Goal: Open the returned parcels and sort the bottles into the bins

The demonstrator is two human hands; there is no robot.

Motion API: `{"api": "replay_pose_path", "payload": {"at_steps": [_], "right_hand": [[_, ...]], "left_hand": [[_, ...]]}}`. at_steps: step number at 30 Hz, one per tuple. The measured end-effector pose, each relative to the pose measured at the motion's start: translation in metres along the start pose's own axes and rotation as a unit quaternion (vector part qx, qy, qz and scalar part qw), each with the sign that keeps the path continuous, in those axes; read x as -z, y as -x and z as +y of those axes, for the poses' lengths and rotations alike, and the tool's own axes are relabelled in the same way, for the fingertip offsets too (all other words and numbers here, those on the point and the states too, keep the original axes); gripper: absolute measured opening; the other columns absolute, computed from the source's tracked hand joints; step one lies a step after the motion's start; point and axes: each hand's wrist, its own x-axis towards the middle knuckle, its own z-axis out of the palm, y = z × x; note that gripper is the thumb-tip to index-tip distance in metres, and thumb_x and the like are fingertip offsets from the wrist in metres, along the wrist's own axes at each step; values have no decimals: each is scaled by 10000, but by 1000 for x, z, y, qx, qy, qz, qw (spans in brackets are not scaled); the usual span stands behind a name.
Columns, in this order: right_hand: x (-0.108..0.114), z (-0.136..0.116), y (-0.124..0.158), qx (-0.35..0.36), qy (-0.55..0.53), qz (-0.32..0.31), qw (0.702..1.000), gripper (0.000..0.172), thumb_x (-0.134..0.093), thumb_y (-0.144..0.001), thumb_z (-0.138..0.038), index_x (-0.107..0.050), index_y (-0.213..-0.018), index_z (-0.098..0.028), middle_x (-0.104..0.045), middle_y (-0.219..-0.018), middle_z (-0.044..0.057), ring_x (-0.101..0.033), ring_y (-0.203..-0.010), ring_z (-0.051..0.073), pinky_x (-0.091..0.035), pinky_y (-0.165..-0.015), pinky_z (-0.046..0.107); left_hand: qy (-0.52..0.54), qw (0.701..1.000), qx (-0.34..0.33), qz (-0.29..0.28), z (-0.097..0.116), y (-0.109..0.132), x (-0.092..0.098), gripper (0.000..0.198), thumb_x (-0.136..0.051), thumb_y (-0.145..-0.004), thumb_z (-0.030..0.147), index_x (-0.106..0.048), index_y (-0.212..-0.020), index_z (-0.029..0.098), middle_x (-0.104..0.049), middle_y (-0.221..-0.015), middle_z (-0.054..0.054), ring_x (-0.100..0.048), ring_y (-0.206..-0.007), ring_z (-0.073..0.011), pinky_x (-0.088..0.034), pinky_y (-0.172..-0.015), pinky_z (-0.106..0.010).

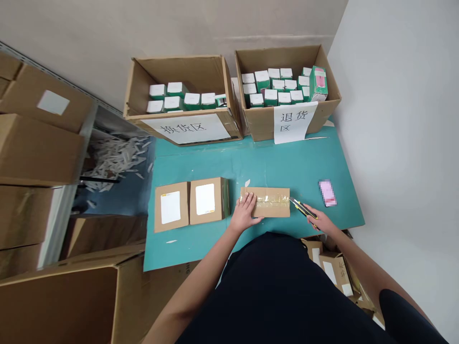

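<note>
A small brown cardboard box [274,210] lies on the teal table near its front edge, with clear tape running along its top seam. My left hand [244,212] rests on the box's left end, fingers spread over the top. In my right hand [320,220] is a yellow and black utility knife [304,208]. Its blade is out, and the tip is at the right end of the taped seam; whether it touches the tape I cannot tell. Two more cardboard boxes with white labels, a left one [172,206] and a right one [207,200], stand to the left.
Two large open cartons, a left one [186,129] and a right one [261,117], hold several green-and-white boxes at the table's back. A blurred pink phone-like object [327,193] lies right. Stacked cartons [39,148] fill the left; a big open carton [122,296] stands front left.
</note>
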Motion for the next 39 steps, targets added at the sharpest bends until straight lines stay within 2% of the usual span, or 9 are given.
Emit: {"api": "replay_pose_path", "payload": {"at_steps": [11, 18, 20, 29, 39], "right_hand": [[-12, 9, 7, 6, 0, 29, 1000, 728, -559, -859, -391, -421, -1558, -242, -595, -724, -48, -448, -439, 79, -409, -416, 209], [-50, 27, 15, 4, -60, 84, 995, 786, -572, -834, -446, -393, -1567, -227, -566, -703, -52, -452, -411, 82, -381, -386, 211], [-54, 29, 18, 0, -66, 92, 994, 786, -580, -830, -453, -402, -1562, -229, -569, -702, -50, -453, -411, 82, -384, -390, 213], [-29, 20, 27, -9, -39, 18, 999, 799, -578, -809, -428, -399, -1563, -235, -563, -694, -63, -454, -411, 75, -392, -397, 210], [-28, 20, 37, -20, -22, 1, 1000, 770, -580, -846, -396, -396, -1571, -216, -578, -668, -50, -424, -410, 81, -355, -393, 204]], "left_hand": [[-3, 1000, -6, -3, -2, -1, -3, 990, -641, -836, 633, -264, -1614, 150, -354, -1621, -196, -274, -1522, -401, -223, -1211, -577], [-5, 1000, 3, -10, -1, -1, -4, 987, -643, -830, 637, -285, -1607, 146, -346, -1625, -193, -267, -1524, -401, -226, -1210, -585], [-5, 1000, 3, -10, -1, -1, -3, 982, -638, -830, 645, -291, -1606, 152, -347, -1625, -192, -271, -1523, -399, -231, -1209, -580], [-5, 1000, 0, -8, 0, -2, -1, 978, -644, -828, 635, -295, -1606, 155, -350, -1622, -197, -278, -1519, -404, -236, -1208, -576], [-9, 1000, -19, -12, 0, -1, 3, 968, -639, -833, 640, -309, -1596, 145, -358, -1617, -202, -276, -1523, -394, -201, -1225, -568]]}}
